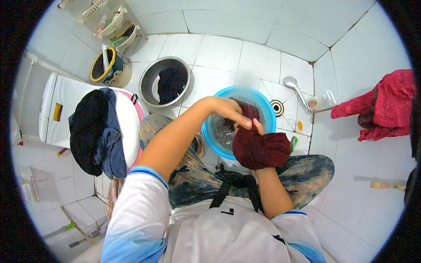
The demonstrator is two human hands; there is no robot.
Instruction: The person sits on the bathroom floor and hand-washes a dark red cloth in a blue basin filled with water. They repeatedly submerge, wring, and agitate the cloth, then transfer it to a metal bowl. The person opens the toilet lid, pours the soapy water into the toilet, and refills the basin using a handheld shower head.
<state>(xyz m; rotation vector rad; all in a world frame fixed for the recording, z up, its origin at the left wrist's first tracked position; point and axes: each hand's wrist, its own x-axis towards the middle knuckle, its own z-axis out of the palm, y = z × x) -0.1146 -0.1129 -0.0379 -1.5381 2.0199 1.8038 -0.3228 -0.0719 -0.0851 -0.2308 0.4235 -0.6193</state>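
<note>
A wet, dark red cloth (261, 147) is bunched between my two hands over a blue plastic basin (208, 139). My left hand (229, 111) reaches across from the left and closes on the cloth's upper part, thumb pointing right. The cloth drapes over most of my right hand (258, 128), covering its back and wrist. Only some of that hand's fingers show, curled against the fabric next to my left thumb. Water with some bubbles (221, 131) lies in the basin under the cloth.
A steel basin (143, 83) holding a dark garment (171, 86) stands beyond my left arm. Black and blue clothes (94, 131) lie on the toilet (127, 149). A shower head (291, 82) rests near the floor drain (276, 108). Red garments (386, 107) hang at right.
</note>
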